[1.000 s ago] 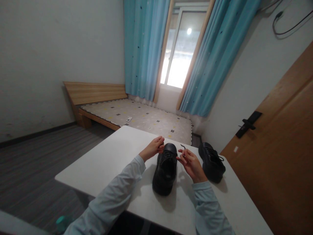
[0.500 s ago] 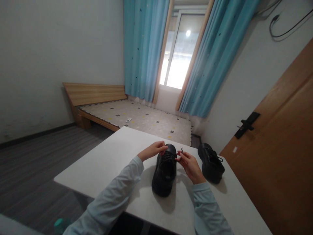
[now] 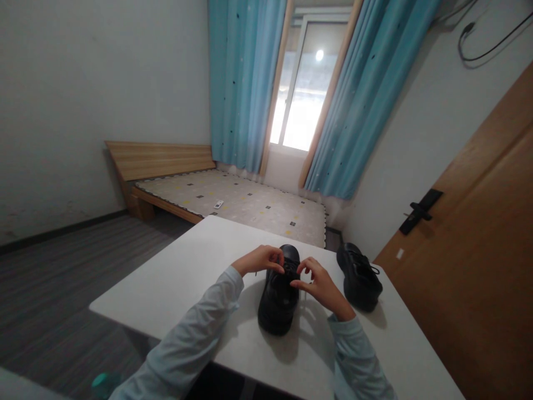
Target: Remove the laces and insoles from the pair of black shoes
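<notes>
A black lace-up shoe [image 3: 278,311] stands on the white table in front of me, its toe pointing away. My left hand [image 3: 260,259] is at the left of its lacing, thumb and fingers pinched on the black shoelace [image 3: 288,270]. From the right, my right hand [image 3: 320,282] reaches the same lacing, its thumb and forefinger closed on the lace by the shoe's opening. The exact grip is small and dark. A loose lace end hangs by each hand. The matching black shoe [image 3: 361,280] rests to the right, apart from my hands.
The white table [image 3: 166,283] reaches toward a low bed [image 3: 241,194], where a white remote control [image 3: 219,204] lies. At the right is a wooden door [image 3: 478,250] with a black handle. A green-capped object [image 3: 101,380] shows at the lower left.
Both hands have come closer together over the shoe's lacing. My right hand, earlier holding a lace end out beside the shoe, has moved left and inward. The shoes have stayed put.
</notes>
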Motion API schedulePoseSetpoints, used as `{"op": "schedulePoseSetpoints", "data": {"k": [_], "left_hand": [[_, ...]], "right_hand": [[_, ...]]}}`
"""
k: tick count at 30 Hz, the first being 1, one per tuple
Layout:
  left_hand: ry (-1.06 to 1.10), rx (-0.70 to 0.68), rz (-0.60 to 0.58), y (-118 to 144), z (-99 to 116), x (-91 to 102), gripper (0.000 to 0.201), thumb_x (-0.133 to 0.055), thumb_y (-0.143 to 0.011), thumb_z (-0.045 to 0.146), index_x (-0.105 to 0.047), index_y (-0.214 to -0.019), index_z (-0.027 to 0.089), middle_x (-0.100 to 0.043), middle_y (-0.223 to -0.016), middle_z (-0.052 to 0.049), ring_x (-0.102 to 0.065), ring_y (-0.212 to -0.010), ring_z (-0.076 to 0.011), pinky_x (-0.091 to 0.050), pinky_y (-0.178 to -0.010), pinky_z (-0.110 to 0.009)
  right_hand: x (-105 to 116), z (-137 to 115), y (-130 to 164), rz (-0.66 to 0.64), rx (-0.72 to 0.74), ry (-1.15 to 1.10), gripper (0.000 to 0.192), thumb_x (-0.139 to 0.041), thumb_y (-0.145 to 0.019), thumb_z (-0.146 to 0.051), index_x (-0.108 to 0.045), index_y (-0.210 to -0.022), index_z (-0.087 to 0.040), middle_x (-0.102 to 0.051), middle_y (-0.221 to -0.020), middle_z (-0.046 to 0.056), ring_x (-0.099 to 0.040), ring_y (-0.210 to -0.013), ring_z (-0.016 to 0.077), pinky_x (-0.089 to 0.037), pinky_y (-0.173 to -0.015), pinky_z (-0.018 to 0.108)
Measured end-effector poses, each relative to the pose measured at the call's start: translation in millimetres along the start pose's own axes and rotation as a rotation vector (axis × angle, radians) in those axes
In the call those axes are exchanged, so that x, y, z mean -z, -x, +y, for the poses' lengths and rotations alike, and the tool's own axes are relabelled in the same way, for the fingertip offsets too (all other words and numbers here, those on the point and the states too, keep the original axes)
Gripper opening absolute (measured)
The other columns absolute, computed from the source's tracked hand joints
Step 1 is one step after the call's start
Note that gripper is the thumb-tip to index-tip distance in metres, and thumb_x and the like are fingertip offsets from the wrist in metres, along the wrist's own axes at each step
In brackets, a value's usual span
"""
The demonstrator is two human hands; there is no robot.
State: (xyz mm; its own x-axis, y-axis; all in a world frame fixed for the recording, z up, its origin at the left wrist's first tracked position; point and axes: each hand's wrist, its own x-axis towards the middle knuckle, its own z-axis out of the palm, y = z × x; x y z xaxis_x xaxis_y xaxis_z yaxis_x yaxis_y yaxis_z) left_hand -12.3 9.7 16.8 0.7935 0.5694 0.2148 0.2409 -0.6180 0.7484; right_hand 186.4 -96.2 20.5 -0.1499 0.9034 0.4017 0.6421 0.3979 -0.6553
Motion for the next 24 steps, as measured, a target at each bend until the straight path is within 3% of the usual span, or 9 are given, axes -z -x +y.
{"op": "schedulePoseSetpoints", "data": {"k": [3,8,12,17,24], "left_hand": [[-0.013,0.002,-0.014,0,-3,0.9,0.029,-0.069,-0.067,0.044,-0.066,-0.076,0.016,-0.047,-0.055,0.005,-0.042,-0.054,-0.0092,-0.027,-0.049,-0.019],[-0.002,0.024,-0.027,0,-1,1.4,0.026,-0.069,-0.068,0.038,-0.066,-0.075,0.013,-0.055,-0.063,0.003,-0.047,-0.06,-0.0096,-0.033,-0.054,-0.018],[-0.011,0.013,-0.003,2,3,2.6,0.024,-0.068,-0.07,0.036,-0.065,-0.074,0.013,-0.059,-0.069,0.0,-0.052,-0.066,-0.0107,-0.038,-0.06,-0.019],[0.015,-0.019,-0.058,2,1,2.5,0.023,-0.064,-0.074,0.036,-0.063,-0.077,0.013,-0.061,-0.069,0.0,-0.055,-0.066,-0.011,-0.041,-0.062,-0.02],[0.029,-0.009,-0.118,3,5,3.7,0.008,-0.06,-0.073,0.019,-0.06,-0.077,0.013,-0.06,-0.069,0.001,-0.055,-0.065,-0.0098,-0.042,-0.061,-0.019]], "right_hand": [[-2,-1,1,-0.045,-0.011,0.003,0.019,-0.068,-0.071,-0.037,-0.058,-0.073,-0.021,-0.054,-0.073,0.0,-0.048,-0.064,0.0143,-0.038,-0.058,0.027],[0,0,1,-0.11,-0.15,-0.106,0.02,-0.058,-0.079,-0.038,-0.054,-0.075,-0.018,-0.055,-0.061,-0.002,-0.049,-0.055,0.0115,-0.037,-0.054,0.024],[5,1,2,-0.253,-0.258,-0.262,0.026,-0.056,-0.08,-0.041,-0.054,-0.073,-0.016,-0.047,-0.045,-0.006,-0.04,-0.041,0.0076,-0.03,-0.044,0.02],[10,-5,4,-0.427,-0.349,-0.445,0.028,-0.05,-0.082,-0.037,-0.063,-0.08,-0.012,-0.041,-0.046,-0.007,-0.03,-0.039,0.0047,-0.018,-0.039,0.019],[1,-9,3,-0.343,-0.351,-0.559,0.035,-0.054,-0.078,-0.035,-0.066,-0.102,-0.012,-0.043,-0.047,-0.007,-0.028,-0.04,0.0041,-0.015,-0.041,0.02]]}}
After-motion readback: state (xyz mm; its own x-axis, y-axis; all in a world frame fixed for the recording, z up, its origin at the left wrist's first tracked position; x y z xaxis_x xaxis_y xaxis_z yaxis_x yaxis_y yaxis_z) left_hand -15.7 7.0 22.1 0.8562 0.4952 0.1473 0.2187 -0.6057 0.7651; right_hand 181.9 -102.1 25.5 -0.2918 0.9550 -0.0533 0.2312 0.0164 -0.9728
